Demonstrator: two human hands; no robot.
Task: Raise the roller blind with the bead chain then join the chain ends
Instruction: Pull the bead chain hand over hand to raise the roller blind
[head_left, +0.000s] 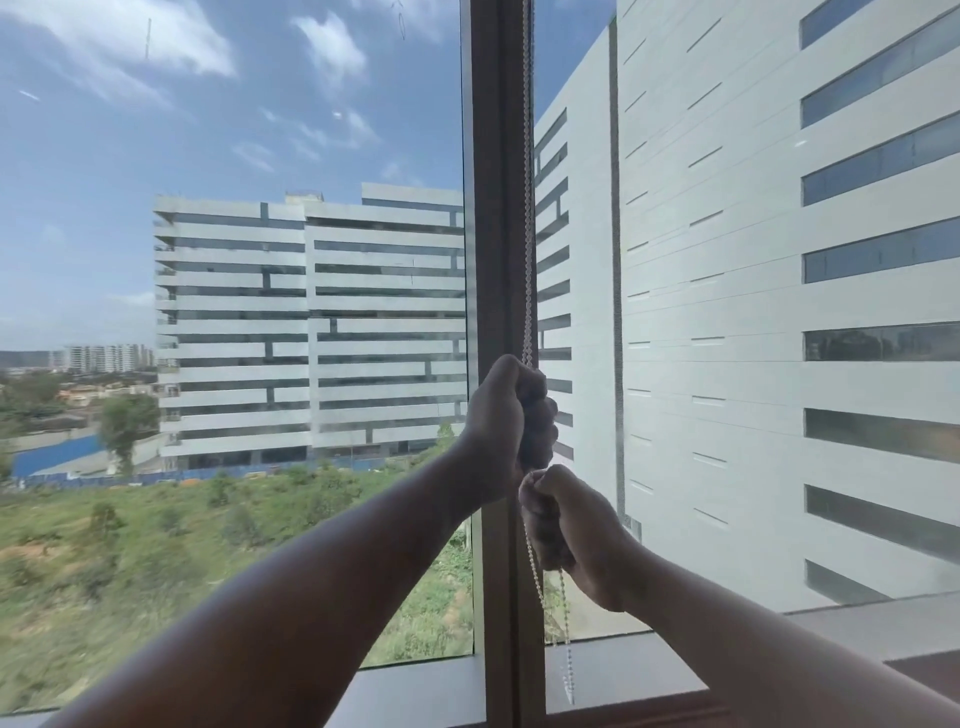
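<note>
Beyond the glass stand pale office buildings (311, 332) under a blue sky, with green ground far below on the left. Between the two panes runs a dark window post (496, 208), and the bead chain (528, 218) hangs straight down along its right edge from somewhere above the view. No blind cloth shows over the glass, so the blind seems to be already well up, though its roller is out of sight.

Both hands hold the chain in front of the post. The left hand (506, 415) is the upper one, with its fingers curled tightly round the chain. The right hand (566, 525) is just under it, almost touching, and it also grips the chain. Below the right hand two strands hang loose down to the window sill (727, 654), and they end in a small tip (569, 693). I cannot tell if this tip is a connector or a weight.

I judge that the pulling is near its end. To do this step well, the person should pull straight down along the post, not toward the room, so the beads stay in the wheel above. One hand should always keep the tension while the other moves up. After that, the loose ends must be brought together with slack chain, because a tight chain makes joining difficult.
</note>
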